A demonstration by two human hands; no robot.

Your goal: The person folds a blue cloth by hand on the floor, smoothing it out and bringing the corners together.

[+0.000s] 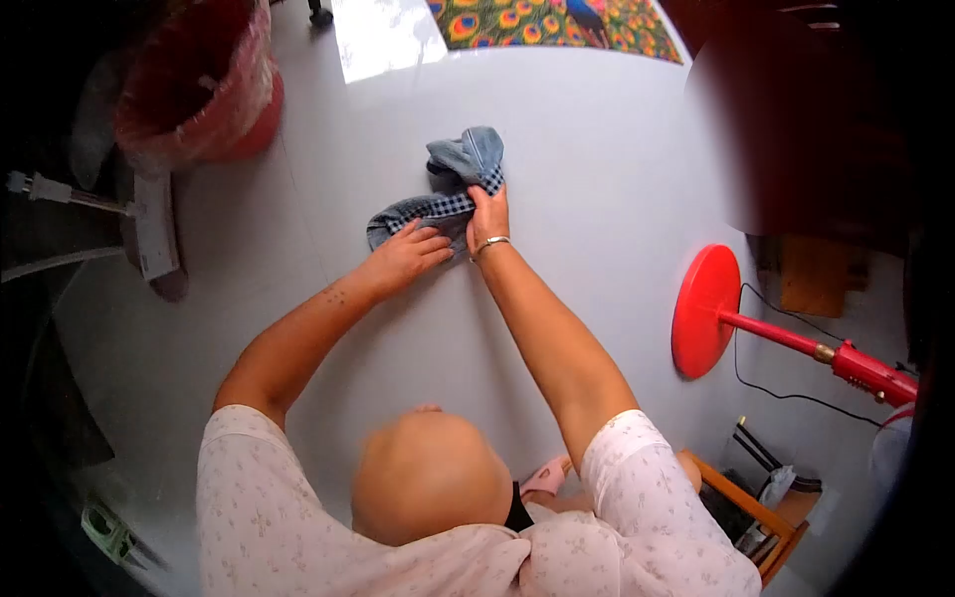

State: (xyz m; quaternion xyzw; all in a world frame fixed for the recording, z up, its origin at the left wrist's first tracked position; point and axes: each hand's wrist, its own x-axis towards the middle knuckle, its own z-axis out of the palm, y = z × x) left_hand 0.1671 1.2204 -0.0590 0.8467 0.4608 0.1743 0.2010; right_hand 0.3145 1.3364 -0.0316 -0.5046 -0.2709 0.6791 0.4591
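A blue-grey denim garment (pixel 466 156) with a navy-and-white checked band is bunched up ahead of me, low over the pale floor; its exact kind is unclear. My right hand (pixel 487 217), with a bangle at the wrist, grips it near the middle, thumb on top beside the checked band. The other fingers are mostly hidden under the cloth. On the near left part of the same cloth lies my left hand (pixel 406 257), fingers stretched out and slightly apart.
A red bin (pixel 261 124) with a clear liner stands at upper left, near a white power strip (pixel 154 224). To the right lies a red round base on a pole (pixel 708 310), trailing a black cable. A wooden-framed stool (pixel 741 497) is at lower right. A peacock-patterned mat (pixel 557 25) lies at the top.
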